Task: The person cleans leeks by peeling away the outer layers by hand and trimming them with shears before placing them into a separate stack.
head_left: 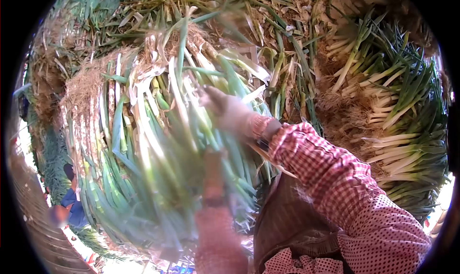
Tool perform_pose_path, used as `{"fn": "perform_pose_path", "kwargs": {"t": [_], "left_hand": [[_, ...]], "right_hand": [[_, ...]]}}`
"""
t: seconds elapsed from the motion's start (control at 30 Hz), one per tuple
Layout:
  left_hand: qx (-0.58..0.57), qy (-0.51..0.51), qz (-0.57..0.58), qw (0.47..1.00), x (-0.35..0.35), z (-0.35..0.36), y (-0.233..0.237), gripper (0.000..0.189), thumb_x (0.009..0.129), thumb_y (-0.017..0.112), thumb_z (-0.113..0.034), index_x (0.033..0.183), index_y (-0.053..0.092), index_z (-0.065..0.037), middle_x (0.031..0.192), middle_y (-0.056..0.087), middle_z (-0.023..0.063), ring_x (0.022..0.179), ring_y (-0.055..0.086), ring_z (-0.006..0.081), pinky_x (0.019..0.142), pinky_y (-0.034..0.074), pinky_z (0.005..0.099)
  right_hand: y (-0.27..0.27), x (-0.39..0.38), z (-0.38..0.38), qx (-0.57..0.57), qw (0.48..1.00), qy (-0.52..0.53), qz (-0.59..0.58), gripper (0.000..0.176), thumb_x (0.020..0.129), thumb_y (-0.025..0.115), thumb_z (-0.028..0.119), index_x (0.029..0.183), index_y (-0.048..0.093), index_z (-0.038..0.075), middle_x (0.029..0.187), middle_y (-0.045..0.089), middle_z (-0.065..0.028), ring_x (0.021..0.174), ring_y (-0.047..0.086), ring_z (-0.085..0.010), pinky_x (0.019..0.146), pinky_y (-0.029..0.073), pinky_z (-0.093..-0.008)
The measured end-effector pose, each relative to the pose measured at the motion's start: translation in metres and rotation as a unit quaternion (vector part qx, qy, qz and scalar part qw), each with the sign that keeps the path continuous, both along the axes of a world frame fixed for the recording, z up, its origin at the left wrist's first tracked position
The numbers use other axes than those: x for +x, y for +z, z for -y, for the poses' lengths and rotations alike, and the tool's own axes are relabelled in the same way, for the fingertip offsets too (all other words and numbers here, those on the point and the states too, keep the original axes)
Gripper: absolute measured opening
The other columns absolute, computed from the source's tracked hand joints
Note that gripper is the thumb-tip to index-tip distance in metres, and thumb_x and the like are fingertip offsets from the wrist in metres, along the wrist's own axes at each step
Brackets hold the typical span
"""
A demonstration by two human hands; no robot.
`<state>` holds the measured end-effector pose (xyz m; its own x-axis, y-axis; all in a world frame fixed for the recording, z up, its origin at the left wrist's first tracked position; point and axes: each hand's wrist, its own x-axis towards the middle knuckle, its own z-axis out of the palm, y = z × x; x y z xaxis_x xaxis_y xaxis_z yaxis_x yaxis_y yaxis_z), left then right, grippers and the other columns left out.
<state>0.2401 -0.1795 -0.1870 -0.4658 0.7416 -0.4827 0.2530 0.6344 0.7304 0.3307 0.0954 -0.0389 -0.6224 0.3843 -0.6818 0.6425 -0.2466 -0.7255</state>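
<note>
A thick heap of green onions (pixel 143 135) fills the middle, with root ends toward the top and green leaves fanning downward. My right hand (pixel 230 108), in a pale glove under a red checked sleeve, reaches over the white stalks from the right, its fingertips among them. Motion blurs those fingers, so I cannot tell how they are closed. Below it, my left hand (pixel 213 166) comes up from the bottom edge, heavily smeared over the green leaves. A pale dry strip (pixel 273 161) lies beneath my right wrist.
At the right lies a row of cleaner green onions (pixel 393 144) with white stems. Dry leaves and husks (pixel 292 77) litter the ground along the top and centre. Part of another person (pixel 74 209) in blue shows at the lower left. Dark cloth (pixel 297 216) covers my lap.
</note>
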Motion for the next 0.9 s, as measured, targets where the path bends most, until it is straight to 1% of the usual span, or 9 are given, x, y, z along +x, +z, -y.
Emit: {"fn": "perform_pose_path", "kwargs": {"t": [0.23, 0.37, 0.4, 0.53, 0.63, 0.67, 0.73, 0.87, 0.9], "left_hand": [[0.000, 0.016, 0.094, 0.995, -0.002, 0.032, 0.024, 0.028, 0.088, 0.046, -0.014, 0.107, 0.059, 0.001, 0.068, 0.055, 0.0076, 0.052, 0.055, 0.0195, 0.046, 0.048, 0.0317], [-0.032, 0.032, 0.079, 0.996, -0.019, 0.077, -0.006, 0.028, 0.088, 0.046, -0.013, 0.109, 0.060, 0.000, 0.073, 0.056, 0.0066, 0.057, 0.056, 0.0185, 0.049, 0.047, 0.0298], [-0.027, 0.035, 0.061, 0.997, -0.025, 0.085, -0.010, 0.028, 0.088, 0.046, -0.012, 0.109, 0.060, 0.000, 0.075, 0.057, 0.0059, 0.059, 0.056, 0.0178, 0.050, 0.047, 0.0290], [0.006, 0.265, 0.033, 0.964, -0.005, -0.025, 0.180, 0.031, 0.089, 0.048, -0.005, 0.116, 0.062, 0.001, 0.080, 0.059, 0.0029, 0.067, 0.058, 0.0160, 0.057, 0.048, 0.0302], [-0.098, 0.049, -0.412, 0.905, -0.022, -0.021, 0.153, 0.042, 0.091, 0.061, -0.011, 0.132, 0.059, -0.002, 0.107, 0.068, 0.0162, 0.103, 0.067, 0.0359, 0.088, 0.053, 0.0448], [-0.237, 0.055, -0.411, 0.879, -0.008, -0.052, 0.174, 0.050, 0.089, 0.068, -0.013, 0.136, 0.055, -0.004, 0.123, 0.064, 0.0209, 0.119, 0.060, 0.0411, 0.099, 0.048, 0.0491], [-0.196, 0.078, -0.434, 0.875, 0.005, -0.074, 0.165, 0.057, 0.086, 0.072, -0.012, 0.139, 0.052, -0.009, 0.130, 0.062, 0.0191, 0.125, 0.057, 0.0381, 0.103, 0.046, 0.0491], [0.006, -0.056, -0.347, 0.936, 0.031, -0.109, 0.110, 0.016, 0.090, 0.069, -0.011, 0.105, 0.074, -0.011, 0.097, 0.076, 0.0128, 0.087, 0.073, 0.0318, 0.080, 0.058, 0.0416], [0.017, -0.034, -0.311, 0.950, 0.035, -0.125, 0.102, 0.014, 0.091, 0.068, -0.013, 0.104, 0.074, -0.011, 0.098, 0.076, 0.0145, 0.088, 0.073, 0.0333, 0.081, 0.058, 0.0422]], "right_hand": [[-0.037, 0.054, 0.057, 0.066, 0.985, 0.089, -0.131, 0.084, 0.089, 0.061, 0.003, 0.162, 0.020, 0.000, 0.162, 0.037, -0.0219, 0.149, 0.040, -0.0308, 0.122, 0.038, -0.0357], [-0.015, 0.003, 0.024, 0.034, 0.998, -0.039, -0.046, 0.061, 0.109, 0.047, 0.037, 0.159, 0.035, 0.004, 0.146, 0.057, -0.0218, 0.138, 0.054, -0.0308, 0.113, 0.046, -0.0387], [-0.031, -0.008, 0.015, 0.016, 0.994, -0.099, -0.030, 0.084, 0.082, 0.068, 0.014, 0.160, 0.038, 0.014, 0.126, 0.069, -0.0157, 0.113, 0.069, -0.0271, 0.099, 0.055, -0.0389], [-0.013, 0.028, -0.017, 0.099, 0.978, -0.178, -0.047, 0.087, 0.081, 0.069, 0.017, 0.160, 0.035, 0.010, 0.118, 0.071, -0.0193, 0.107, 0.070, -0.0282, 0.096, 0.055, -0.0368], [0.001, 0.098, 0.000, 0.013, 0.988, -0.141, -0.062, 0.095, 0.075, 0.067, 0.013, 0.162, 0.029, 0.006, 0.126, 0.067, -0.0270, 0.115, 0.069, -0.0324, 0.102, 0.052, -0.0390], [-0.008, 0.122, 0.021, 0.086, 0.986, -0.110, -0.094, 0.094, 0.075, 0.068, 0.013, 0.161, 0.031, 0.008, 0.132, 0.065, -0.0275, 0.123, 0.066, -0.0320, 0.106, 0.051, -0.0385], [0.002, 0.145, 0.038, 0.010, 0.998, -0.040, -0.043, 0.096, 0.073, 0.070, 0.013, 0.161, 0.032, 0.009, 0.134, 0.064, -0.0266, 0.126, 0.064, -0.0341, 0.108, 0.049, -0.0388], [-0.012, 0.149, 0.042, -0.016, 1.000, 0.011, -0.010, 0.097, 0.071, 0.072, 0.014, 0.161, 0.034, 0.009, 0.131, 0.066, -0.0256, 0.122, 0.065, -0.0361, 0.104, 0.051, -0.0403], [-0.021, 0.139, 0.033, -0.006, 1.000, 0.010, -0.028, 0.095, 0.075, 0.069, 0.010, 0.162, 0.030, 0.008, 0.110, 0.066, -0.0153, 0.103, 0.067, -0.0259, 0.091, 0.054, -0.0353]]}}
